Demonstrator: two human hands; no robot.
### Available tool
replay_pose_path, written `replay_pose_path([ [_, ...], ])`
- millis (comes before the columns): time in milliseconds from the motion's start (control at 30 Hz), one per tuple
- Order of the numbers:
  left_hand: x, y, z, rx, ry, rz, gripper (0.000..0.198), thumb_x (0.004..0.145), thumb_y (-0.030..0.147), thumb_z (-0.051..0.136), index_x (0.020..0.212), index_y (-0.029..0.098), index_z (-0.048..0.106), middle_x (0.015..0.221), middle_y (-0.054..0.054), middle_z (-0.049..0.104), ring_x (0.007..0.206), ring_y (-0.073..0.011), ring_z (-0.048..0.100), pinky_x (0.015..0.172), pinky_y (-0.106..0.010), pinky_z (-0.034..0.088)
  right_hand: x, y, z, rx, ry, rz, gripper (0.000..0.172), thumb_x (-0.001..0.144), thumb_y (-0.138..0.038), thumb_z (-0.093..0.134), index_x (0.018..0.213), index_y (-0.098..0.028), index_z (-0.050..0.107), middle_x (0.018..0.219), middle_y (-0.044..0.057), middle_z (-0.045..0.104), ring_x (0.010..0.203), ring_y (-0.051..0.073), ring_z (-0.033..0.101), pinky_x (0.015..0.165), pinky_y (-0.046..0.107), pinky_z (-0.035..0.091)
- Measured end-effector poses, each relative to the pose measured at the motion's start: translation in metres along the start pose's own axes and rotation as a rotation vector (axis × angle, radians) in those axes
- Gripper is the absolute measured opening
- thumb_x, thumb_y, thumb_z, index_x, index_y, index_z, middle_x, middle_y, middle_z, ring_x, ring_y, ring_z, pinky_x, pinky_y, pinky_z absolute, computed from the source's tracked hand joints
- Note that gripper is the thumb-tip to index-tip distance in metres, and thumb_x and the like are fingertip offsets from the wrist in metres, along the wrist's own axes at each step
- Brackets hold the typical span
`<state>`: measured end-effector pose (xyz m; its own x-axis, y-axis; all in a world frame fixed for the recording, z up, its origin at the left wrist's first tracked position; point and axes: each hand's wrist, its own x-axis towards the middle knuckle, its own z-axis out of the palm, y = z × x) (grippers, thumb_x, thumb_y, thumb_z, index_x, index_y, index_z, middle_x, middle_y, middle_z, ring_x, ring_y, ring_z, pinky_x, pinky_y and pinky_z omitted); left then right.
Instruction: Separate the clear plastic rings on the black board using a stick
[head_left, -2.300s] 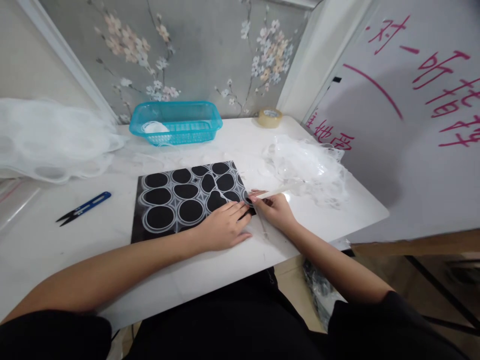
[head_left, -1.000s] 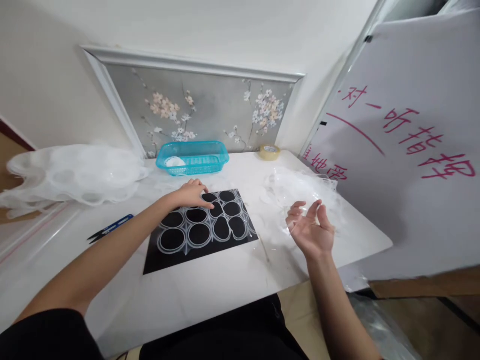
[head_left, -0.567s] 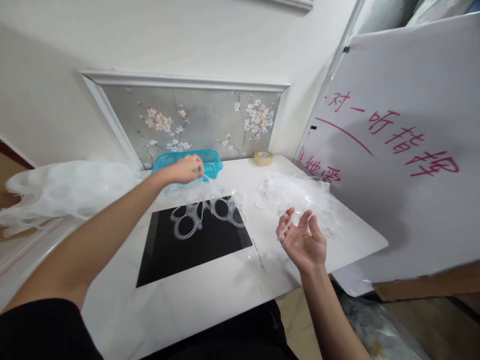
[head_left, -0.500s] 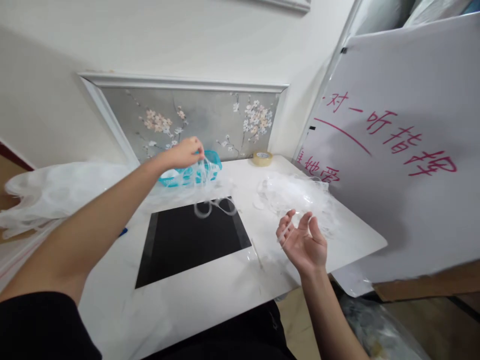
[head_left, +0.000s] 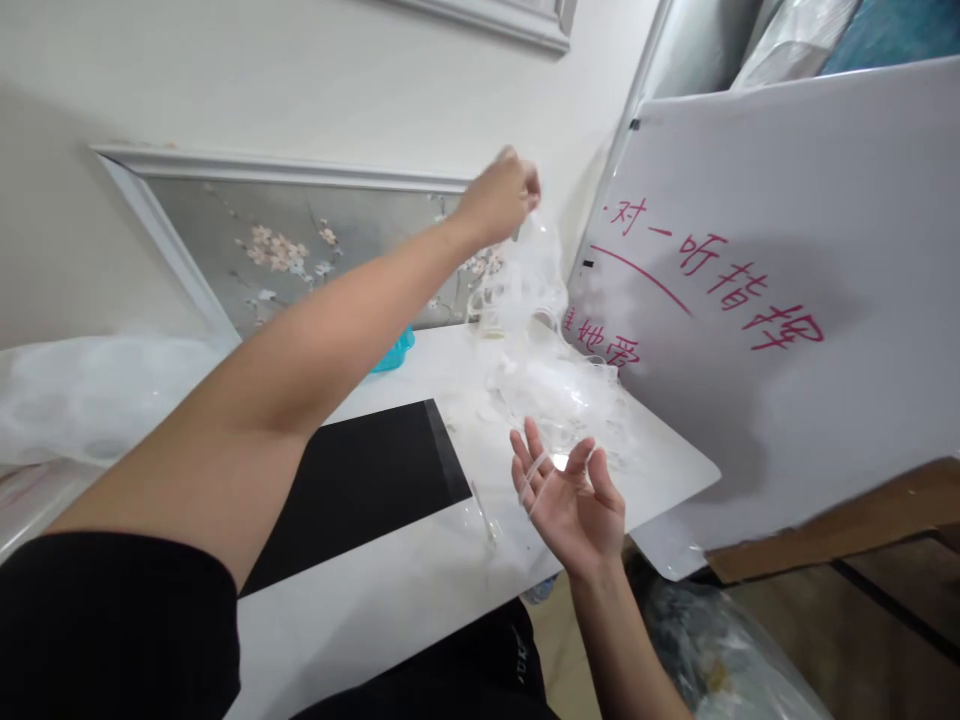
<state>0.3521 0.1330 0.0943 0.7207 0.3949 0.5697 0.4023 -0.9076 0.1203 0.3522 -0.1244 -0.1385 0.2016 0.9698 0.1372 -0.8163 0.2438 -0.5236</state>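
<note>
My left hand [head_left: 502, 195] is closed in a pinch, raised over the back of the table. From its fingertips hangs a loose bunch of translucent plastic rings [head_left: 529, 275], blurred by motion. Below it, a pile of clear plastic rings [head_left: 570, 395] lies on the white table. My right hand [head_left: 574, 500] is palm up in front of that pile, fingers apart and slightly curled. Thin clear bands [head_left: 534, 478] loop around some of its fingers. A black rectangular mat [head_left: 375, 480] lies left of it, partly covered by my left arm.
A turquoise basket [head_left: 396, 352] shows behind my left forearm. On the left lies a bulky translucent plastic bag [head_left: 97, 395]. A whiteboard [head_left: 750, 400] with red writing leans along the right side of the white table [head_left: 360, 610]. A framed floral panel [head_left: 195, 240] is behind the table.
My left hand has moved right and up from near the basket to above the pile, carrying the dangling rings. My right hand stays palm up while the view shifts slightly.
</note>
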Motion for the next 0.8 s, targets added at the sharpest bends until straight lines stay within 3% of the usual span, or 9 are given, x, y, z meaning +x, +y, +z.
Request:
replay_pose_path([
  [100, -0.033, 0.024, 0.024, -0.06, -0.125, 0.041, 0.025, 0.085, 0.025, 0.056, 0.106, 0.012, 0.056, 0.115, -0.009, 0.05, 0.105, -0.0246, 0.057, 0.095, -0.041, 0.043, 0.001, 0.0, 0.008, -0.019, -0.01, -0.032, 0.024, 0.086, -0.059, 0.047, 0.089, -0.052, 0.07, 0.132, -0.009, 0.056, 0.133, 0.018, 0.042, 0.115, 0.046, 0.025],
  [200, -0.108, 0.042, 0.034, -0.189, -0.065, 0.182, 0.019, 0.09, 0.028, 0.051, 0.103, 0.015, 0.054, 0.112, -0.009, 0.053, 0.108, -0.0227, 0.055, 0.096, -0.039, 0.043, 0.005, 0.003, 0.011, -0.018, 0.002, -0.071, 0.02, 0.085, -0.059, 0.05, 0.086, -0.052, 0.069, 0.131, -0.011, 0.057, 0.133, 0.017, 0.042, 0.116, 0.046, 0.023],
  [333, -0.218, 0.052, 0.025, -0.271, -0.04, 0.177, 0.018, 0.091, 0.035, 0.053, 0.089, 0.017, 0.057, 0.119, -0.01, 0.051, 0.114, -0.0252, 0.049, 0.099, -0.043, 0.04, 0.011, 0.011, 0.02, -0.005, 0.026, -0.142, 0.015, 0.084, -0.055, 0.054, 0.081, -0.052, 0.069, 0.123, -0.013, 0.061, 0.129, 0.015, 0.046, 0.115, 0.045, 0.025],
  [433, -0.27, 0.051, 0.014, -0.248, -0.101, 0.084, 0.025, 0.085, 0.04, 0.061, 0.098, 0.018, 0.059, 0.13, -0.012, 0.043, 0.126, -0.0294, 0.038, 0.105, -0.048, 0.035, 0.017, 0.023, 0.037, 0.005, -0.007, -0.123, 0.012, 0.083, -0.05, 0.059, 0.081, -0.044, 0.07, 0.124, -0.009, 0.062, 0.129, 0.017, 0.045, 0.113, 0.045, 0.029],
  [533, -0.294, 0.046, 0.006, -0.276, -0.11, -0.031, 0.02, 0.087, 0.037, 0.06, 0.093, 0.018, 0.062, 0.133, -0.013, 0.04, 0.134, -0.0308, 0.029, 0.109, -0.05, 0.029, 0.028, 0.04, 0.062, 0.038, -0.102, 0.015, 0.009, 0.08, -0.043, 0.065, 0.082, -0.036, 0.071, 0.123, -0.004, 0.063, 0.126, 0.017, 0.048, 0.107, 0.037, 0.037],
  [633, -0.304, 0.027, -0.005, -0.454, -0.108, -0.158, 0.02, 0.09, 0.034, 0.054, 0.083, 0.02, 0.066, 0.127, -0.01, 0.046, 0.133, -0.0274, 0.033, 0.108, -0.046, 0.032, 0.044, 0.055, 0.083, 0.043, -0.172, 0.204, 0.009, 0.079, -0.039, 0.068, 0.083, -0.03, 0.069, 0.114, -0.003, 0.067, 0.11, 0.014, 0.058, 0.098, 0.029, 0.044],
  [733, -0.317, -0.009, -0.021, -0.621, -0.086, -0.383, 0.022, 0.085, 0.041, 0.06, 0.083, 0.022, 0.07, 0.132, -0.008, 0.046, 0.131, -0.0275, 0.036, 0.109, -0.046, 0.029, 0.064, 0.062, 0.087, 0.038, -0.241, 0.401, 0.013, 0.079, -0.038, 0.068, 0.085, -0.027, 0.066, 0.114, 0.0, 0.067, 0.107, 0.014, 0.061, 0.096, 0.029, 0.045],
  [800, -0.326, -0.04, -0.034, -0.716, -0.004, -0.589, 0.026, 0.078, 0.047, 0.066, 0.079, 0.021, 0.07, 0.135, -0.008, 0.046, 0.131, -0.0292, 0.037, 0.11, -0.046, 0.025, 0.077, 0.063, 0.079, -0.011, -0.283, 0.536, 0.016, 0.08, -0.039, 0.067, 0.087, -0.025, 0.064, 0.119, 0.002, 0.065, 0.113, 0.017, 0.059, 0.099, 0.032, 0.043],
])
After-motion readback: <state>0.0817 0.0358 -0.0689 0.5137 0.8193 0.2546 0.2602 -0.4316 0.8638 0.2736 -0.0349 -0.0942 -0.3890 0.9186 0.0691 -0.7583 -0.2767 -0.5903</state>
